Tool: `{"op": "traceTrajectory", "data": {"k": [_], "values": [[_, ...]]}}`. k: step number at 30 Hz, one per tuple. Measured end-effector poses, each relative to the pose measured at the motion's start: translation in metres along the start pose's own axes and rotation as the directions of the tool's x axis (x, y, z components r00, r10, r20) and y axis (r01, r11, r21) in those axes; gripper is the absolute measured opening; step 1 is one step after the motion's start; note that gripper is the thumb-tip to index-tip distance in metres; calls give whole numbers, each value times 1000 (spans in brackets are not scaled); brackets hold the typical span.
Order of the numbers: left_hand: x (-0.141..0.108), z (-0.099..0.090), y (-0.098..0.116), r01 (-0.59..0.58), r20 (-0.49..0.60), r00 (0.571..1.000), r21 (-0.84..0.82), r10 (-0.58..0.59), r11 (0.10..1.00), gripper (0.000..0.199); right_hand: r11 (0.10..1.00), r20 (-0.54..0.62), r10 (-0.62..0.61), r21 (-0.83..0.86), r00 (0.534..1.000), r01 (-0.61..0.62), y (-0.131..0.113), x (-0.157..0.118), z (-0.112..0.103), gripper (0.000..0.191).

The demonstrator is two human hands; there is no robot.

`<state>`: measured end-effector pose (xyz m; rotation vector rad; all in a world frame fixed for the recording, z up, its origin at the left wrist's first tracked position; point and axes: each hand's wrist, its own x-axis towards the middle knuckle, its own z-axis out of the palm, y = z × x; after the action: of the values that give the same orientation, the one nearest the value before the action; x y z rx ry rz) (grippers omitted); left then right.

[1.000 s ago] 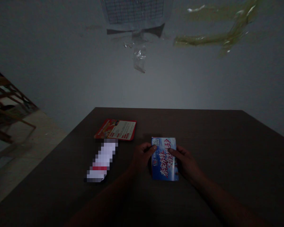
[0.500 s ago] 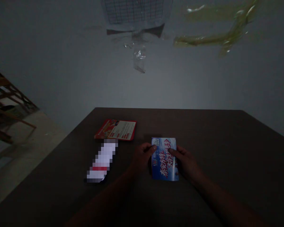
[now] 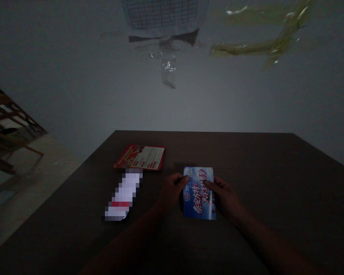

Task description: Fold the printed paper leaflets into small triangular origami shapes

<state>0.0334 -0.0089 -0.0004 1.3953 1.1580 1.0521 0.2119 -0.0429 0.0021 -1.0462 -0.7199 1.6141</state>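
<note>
1. Head view: the left hand [image 3: 170, 191] pinches the left edge of a glossy blue rectangular card with red-and-white lettering [image 3: 199, 196]; the right hand [image 3: 226, 196] pinches its right edge, thumb on the face. The card is over the dark brown desk [image 3: 246, 152]; whether it touches cannot be told.
2. On the desk, left of the hands, lies a red-and-cream printed flat item [image 3: 145, 157], nearer the wall than a pixelated pale slab with a red band [image 3: 124, 194].
3. Fingers behind the card are hidden; the gridded sheet [image 3: 163, 13] is cut off above.
</note>
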Motion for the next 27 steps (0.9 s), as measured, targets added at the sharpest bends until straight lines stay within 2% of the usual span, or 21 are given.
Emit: {"op": "traceTrajectory", "data": {"k": [27], "values": [[0, 0, -3, -22, 1, 1000, 39, 22, 999, 30, 1000, 20, -4, -1, 1000, 5, 2, 2, -2, 24]]}}
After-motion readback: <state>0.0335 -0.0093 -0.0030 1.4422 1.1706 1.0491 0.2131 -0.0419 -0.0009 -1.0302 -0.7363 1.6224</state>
